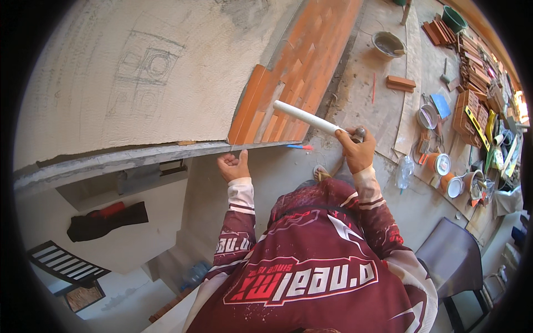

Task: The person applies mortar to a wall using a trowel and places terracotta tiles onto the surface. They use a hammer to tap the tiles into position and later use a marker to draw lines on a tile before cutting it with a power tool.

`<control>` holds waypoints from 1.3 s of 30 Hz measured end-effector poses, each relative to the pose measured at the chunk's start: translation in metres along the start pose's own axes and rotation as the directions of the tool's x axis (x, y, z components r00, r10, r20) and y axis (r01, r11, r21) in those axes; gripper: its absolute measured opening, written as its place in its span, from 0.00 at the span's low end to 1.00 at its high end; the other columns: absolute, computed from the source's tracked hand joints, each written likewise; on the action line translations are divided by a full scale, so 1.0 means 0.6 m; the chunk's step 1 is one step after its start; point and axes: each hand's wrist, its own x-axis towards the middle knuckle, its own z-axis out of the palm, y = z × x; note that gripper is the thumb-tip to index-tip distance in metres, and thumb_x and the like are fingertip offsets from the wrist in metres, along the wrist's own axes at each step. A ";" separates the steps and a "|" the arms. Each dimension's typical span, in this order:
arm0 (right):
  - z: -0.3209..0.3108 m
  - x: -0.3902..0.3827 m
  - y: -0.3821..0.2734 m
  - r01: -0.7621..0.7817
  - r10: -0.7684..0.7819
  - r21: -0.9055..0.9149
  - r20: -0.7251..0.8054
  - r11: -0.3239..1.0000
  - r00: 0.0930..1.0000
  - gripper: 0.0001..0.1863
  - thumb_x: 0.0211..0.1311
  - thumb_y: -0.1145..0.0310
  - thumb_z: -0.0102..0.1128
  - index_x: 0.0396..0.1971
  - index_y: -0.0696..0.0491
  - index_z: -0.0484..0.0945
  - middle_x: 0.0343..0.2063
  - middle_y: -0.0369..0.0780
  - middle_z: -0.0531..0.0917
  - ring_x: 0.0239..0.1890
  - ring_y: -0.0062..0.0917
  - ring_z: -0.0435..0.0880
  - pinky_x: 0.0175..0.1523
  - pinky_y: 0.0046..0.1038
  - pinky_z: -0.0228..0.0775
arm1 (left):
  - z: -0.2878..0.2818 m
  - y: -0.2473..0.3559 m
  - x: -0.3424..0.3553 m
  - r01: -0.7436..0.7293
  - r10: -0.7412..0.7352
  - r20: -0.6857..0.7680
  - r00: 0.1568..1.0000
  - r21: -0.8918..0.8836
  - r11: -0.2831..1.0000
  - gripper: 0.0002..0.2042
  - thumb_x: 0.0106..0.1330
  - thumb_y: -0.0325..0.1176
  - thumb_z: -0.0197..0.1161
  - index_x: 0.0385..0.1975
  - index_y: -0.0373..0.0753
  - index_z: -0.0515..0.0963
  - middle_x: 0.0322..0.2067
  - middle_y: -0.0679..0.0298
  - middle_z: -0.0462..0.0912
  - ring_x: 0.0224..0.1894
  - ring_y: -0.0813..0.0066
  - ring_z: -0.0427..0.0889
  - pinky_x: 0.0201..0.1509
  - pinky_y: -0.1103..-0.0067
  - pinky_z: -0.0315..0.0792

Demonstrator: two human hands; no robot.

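Observation:
My right hand is closed around the near end of a smooth white tube. A dark, rounded metal piece shows by the fingers; I cannot tell if it belongs to the tube. The tube's far end points left over the orange brick-like tiles set on the wall. Just below the wall's grey edge, my left hand is near the lowest tile corner, with fingers half curled, thumb apart and nothing seen in them.
Pencil lines mark the bare plaster. Right, on the floor, lie a mortar bowl, loose tiles, buckets, a yellow level and a clear bottle. A dark chair stands lower right.

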 end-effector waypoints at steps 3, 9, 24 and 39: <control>0.010 -0.006 -0.005 0.032 -0.031 -0.053 0.025 0.998 0.999 0.15 0.53 0.66 0.73 0.31 0.60 0.77 0.22 0.36 0.80 0.18 0.13 0.71 0.21 0.19 0.62 | 0.004 -0.003 0.024 -0.180 0.179 -0.090 0.980 -0.001 0.984 0.28 0.46 0.35 0.80 0.45 0.33 0.74 0.34 0.61 0.77 0.32 0.74 0.75 0.40 0.73 0.73; 0.074 0.003 0.010 0.061 -0.060 -0.023 0.020 0.998 0.998 0.15 0.53 0.66 0.73 0.30 0.60 0.77 0.23 0.36 0.80 0.21 0.13 0.72 0.23 0.18 0.63 | 0.022 0.052 0.031 -0.162 0.161 -0.100 0.982 -0.003 0.987 0.30 0.46 0.32 0.80 0.48 0.31 0.72 0.40 0.57 0.79 0.40 0.68 0.79 0.48 0.71 0.74; 0.041 -0.031 0.001 -0.021 0.021 0.003 0.028 1.000 0.999 0.16 0.52 0.65 0.75 0.30 0.60 0.78 0.22 0.36 0.80 0.23 0.14 0.74 0.26 0.19 0.66 | 0.023 0.048 0.027 -0.106 0.076 -0.099 0.992 -0.338 0.935 0.29 0.49 0.28 0.78 0.50 0.28 0.72 0.44 0.53 0.78 0.46 0.66 0.79 0.50 0.72 0.74; 0.076 -0.017 -0.019 0.123 -0.124 -0.185 0.006 0.975 0.992 0.14 0.54 0.66 0.73 0.29 0.60 0.77 0.23 0.34 0.80 0.24 0.12 0.73 0.26 0.18 0.64 | 0.042 0.018 0.052 -0.248 0.239 -0.089 0.967 -0.099 0.964 0.36 0.43 0.30 0.81 0.52 0.26 0.69 0.48 0.52 0.77 0.45 0.63 0.80 0.48 0.71 0.77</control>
